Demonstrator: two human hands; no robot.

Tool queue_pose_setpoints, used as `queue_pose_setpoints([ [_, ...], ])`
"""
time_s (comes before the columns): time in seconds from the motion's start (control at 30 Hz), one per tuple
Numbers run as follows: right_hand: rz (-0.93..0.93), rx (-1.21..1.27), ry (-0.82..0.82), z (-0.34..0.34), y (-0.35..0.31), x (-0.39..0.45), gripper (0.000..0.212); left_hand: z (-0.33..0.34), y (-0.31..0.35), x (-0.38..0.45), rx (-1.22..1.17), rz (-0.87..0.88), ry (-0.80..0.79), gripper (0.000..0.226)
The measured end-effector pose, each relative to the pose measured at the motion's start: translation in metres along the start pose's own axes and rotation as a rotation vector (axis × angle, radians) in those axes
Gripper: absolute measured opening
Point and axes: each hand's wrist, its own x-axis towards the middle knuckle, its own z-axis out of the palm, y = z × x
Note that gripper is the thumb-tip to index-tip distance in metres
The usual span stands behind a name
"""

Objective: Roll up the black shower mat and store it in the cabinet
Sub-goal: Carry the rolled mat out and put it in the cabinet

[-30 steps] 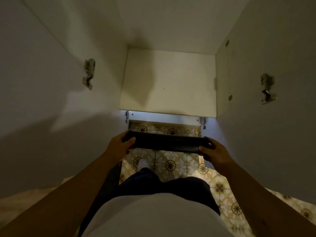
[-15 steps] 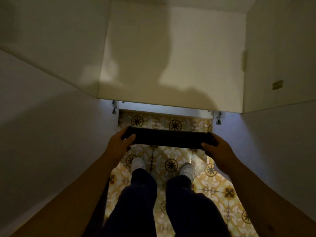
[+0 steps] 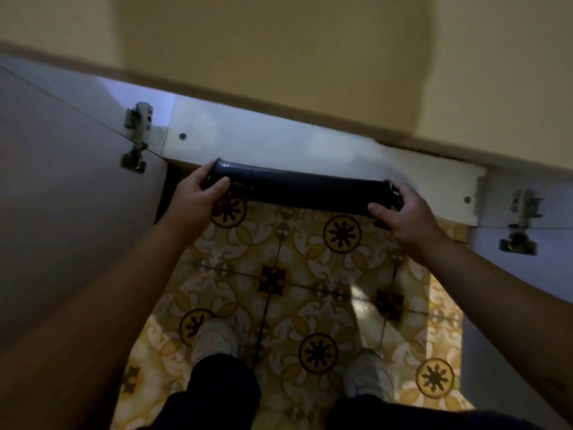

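Note:
The black shower mat (image 3: 297,189) is rolled into a tight tube and held level, just in front of the cabinet's white bottom edge (image 3: 279,147). My left hand (image 3: 195,193) grips its left end, and my right hand (image 3: 406,212) grips its right end. Beyond the edge lies the cabinet's pale floor panel (image 3: 279,51), dim and bare. Both cabinet doors stand wide open, the left door (image 3: 62,197) and the right door (image 3: 527,274), each to its side of my arms.
Metal hinges stick out at the left (image 3: 136,135) and right (image 3: 521,221) corners of the opening. Below is a yellow patterned tile floor (image 3: 294,290), with my two feet in light shoes (image 3: 214,336) near the bottom.
The view has tipped down and closer to the cabinet's front edge. The rolled mat has moved forward, from over the tiles to right against the bottom edge. Both hands keep their grip.

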Motion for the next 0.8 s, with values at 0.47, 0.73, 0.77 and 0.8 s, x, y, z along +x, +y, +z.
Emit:
queue_pose_setpoints([
  [0.47,-0.044,0.259,-0.106,0.049,-0.065,0.081,0.048,-0.034,-0.003,0.026,-0.194,0.05,0.125,0.066],
  [0.73,-0.086,0.487,0.076,0.143,-0.128,0.136,0.036,-0.03,-0.019,0.017,-0.455,0.076,0.368,0.05],
  [0.77,-0.102,0.492,0.116,0.156,-0.134,0.142,0.039,-0.027,-0.02,0.018,-0.458,0.099,0.412,0.052],
  [0.8,-0.118,0.495,0.14,0.168,-0.14,0.147,0.042,-0.024,-0.021,0.019,-0.441,0.115,0.464,0.054],
])
